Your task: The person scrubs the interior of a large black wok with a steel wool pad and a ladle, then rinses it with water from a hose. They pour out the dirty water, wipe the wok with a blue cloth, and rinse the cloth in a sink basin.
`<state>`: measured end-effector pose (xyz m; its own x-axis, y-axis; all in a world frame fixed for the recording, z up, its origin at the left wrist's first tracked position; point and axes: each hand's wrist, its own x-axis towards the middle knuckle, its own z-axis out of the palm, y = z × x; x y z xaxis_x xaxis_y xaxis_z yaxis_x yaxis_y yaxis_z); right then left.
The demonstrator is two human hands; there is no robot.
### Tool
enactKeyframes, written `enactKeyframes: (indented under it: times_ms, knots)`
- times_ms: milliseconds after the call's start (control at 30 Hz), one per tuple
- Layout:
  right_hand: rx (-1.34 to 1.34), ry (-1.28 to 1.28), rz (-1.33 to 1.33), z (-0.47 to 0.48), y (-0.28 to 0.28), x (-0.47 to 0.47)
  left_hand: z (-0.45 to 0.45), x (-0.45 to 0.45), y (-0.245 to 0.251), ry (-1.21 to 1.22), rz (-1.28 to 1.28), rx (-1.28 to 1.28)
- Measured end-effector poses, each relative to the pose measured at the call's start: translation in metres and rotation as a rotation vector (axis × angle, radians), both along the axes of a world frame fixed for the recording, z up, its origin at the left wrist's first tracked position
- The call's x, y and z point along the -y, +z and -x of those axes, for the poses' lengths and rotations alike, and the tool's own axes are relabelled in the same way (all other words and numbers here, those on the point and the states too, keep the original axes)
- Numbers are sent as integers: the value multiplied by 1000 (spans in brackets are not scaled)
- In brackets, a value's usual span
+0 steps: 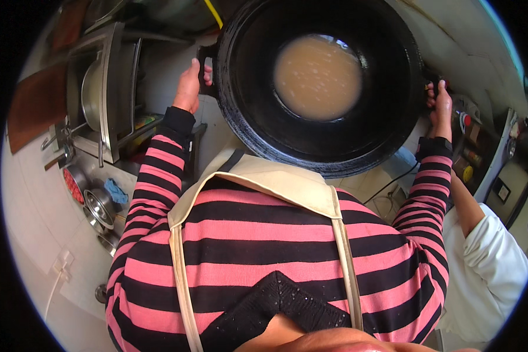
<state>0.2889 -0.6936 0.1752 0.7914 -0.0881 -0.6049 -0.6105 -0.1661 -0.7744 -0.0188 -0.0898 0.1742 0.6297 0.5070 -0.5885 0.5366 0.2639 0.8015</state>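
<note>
In front of my chest is a large black wok [251, 88] with a loop handle on each side. Cloudy brown liquid [319, 81] with pale foam flecks pools in its bottom. My left hand [189, 86] grips the left handle, thumb on top and fingertips showing through the loop. On the opposite side my right hand [441, 105] is closed around the right handle. The wok's near rim is just beyond the top of my cream apron [273, 176].
Left stands a metal rack [114, 88]; below it are steel bowls [100, 209], a bowl of red pieces [74, 182] and a blue cloth [115, 190]. Close on my right is a person in a white sleeve [488, 259], beside shelves with jars [467, 173]. A dark cable [391, 182] crosses behind the wok.
</note>
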Motion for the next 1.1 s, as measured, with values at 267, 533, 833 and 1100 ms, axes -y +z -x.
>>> enactKeyframes:
  times_ms: [267, 533, 833, 1100]
  knots:
    - [191, -43, 98, -29, 95, -8, 1, 3, 50, 67, 79, 216]
    - [339, 20, 291, -5, 193, -104, 44, -84, 70, 88, 133, 373]
    - [406, 219, 368, 19, 257, -366, 159, -253, 66, 254, 61, 406]
    - [621, 672, 436, -1, 317, -596, 257, -322, 72, 536, 86, 475]
